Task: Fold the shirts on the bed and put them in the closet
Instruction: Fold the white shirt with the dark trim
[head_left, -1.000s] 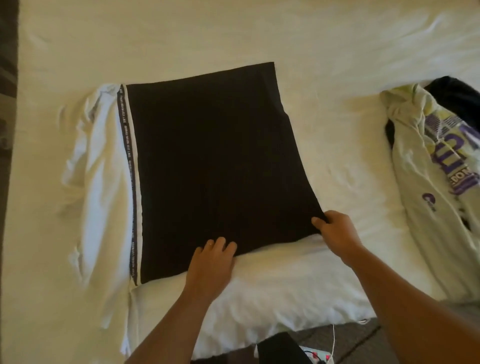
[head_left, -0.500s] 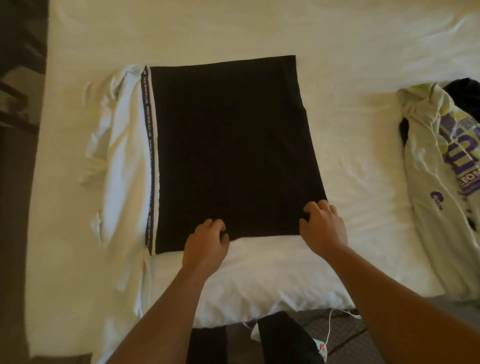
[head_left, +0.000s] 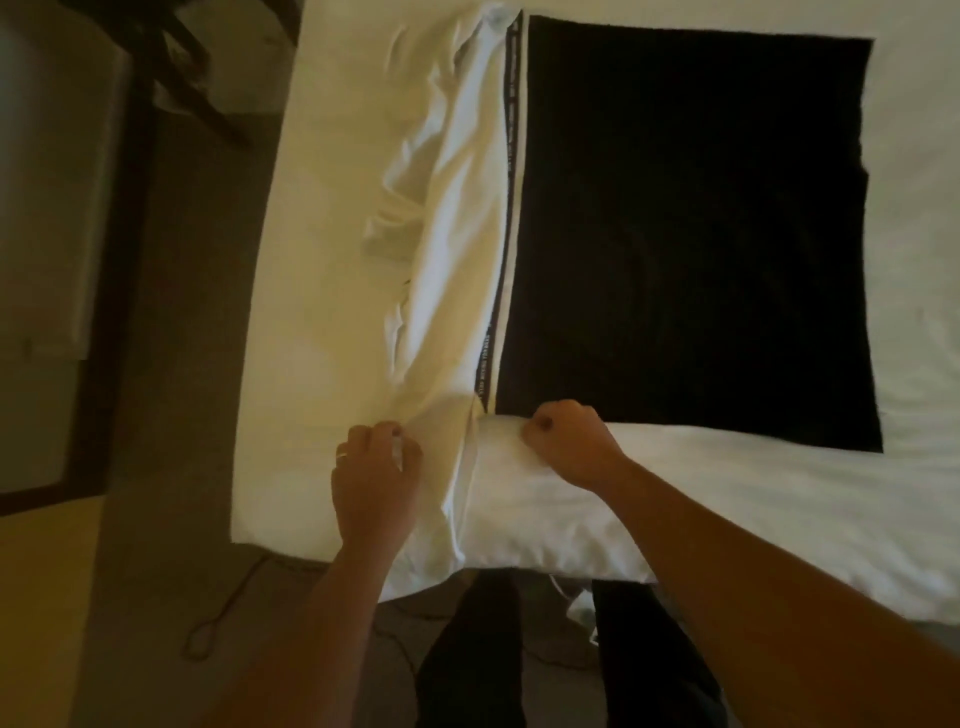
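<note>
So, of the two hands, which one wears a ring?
The left hand: a pale ring shows on one finger as it grips the white fabric. The right hand, at the black panel's near corner, shows no ring.

At my ten o'clock, dark chair legs (head_left: 197, 88) stand on the floor (head_left: 171, 364). A thin cord (head_left: 218, 618) loops at seven o'clock, below the mattress edge.

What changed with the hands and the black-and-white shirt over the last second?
Both hands slid left along the shirt's near edge. The left hand left the black panel and now pinches the white part near its lower corner; the right hand went from the black panel's right corner to grip its left corner by the printed stripe. The shirt stays flat on the bed.
</note>
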